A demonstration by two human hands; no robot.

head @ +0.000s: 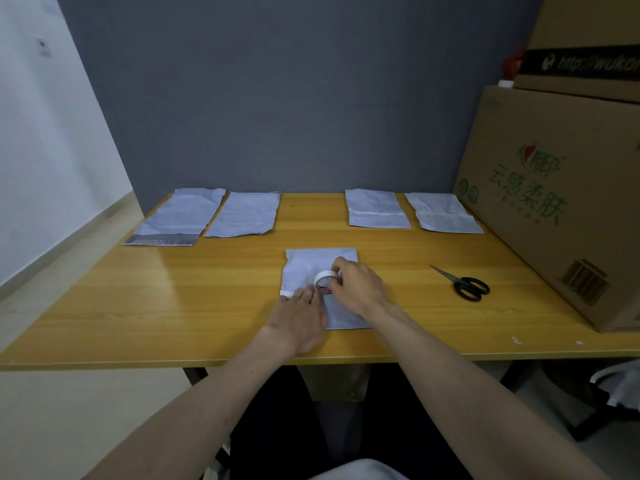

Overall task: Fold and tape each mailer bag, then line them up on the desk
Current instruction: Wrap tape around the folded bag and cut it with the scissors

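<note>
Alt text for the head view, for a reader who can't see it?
Over a wooden desk, the right hand grips a tape roll on a folded mailer bag while the left hand presses the tape end down. Four more bags lie along the back edge; scissors and a cardboard box sit to the right.

Large cardboard box (554, 188), printed with green characters and a barcode, standing on the right end of the tabletop (173, 306). Above the box, a second carton (588, 22) and a black strip bearing a web address (585, 62). Left of the box, a grey partition (277, 91); farther left, a white wall (41, 133).
</note>
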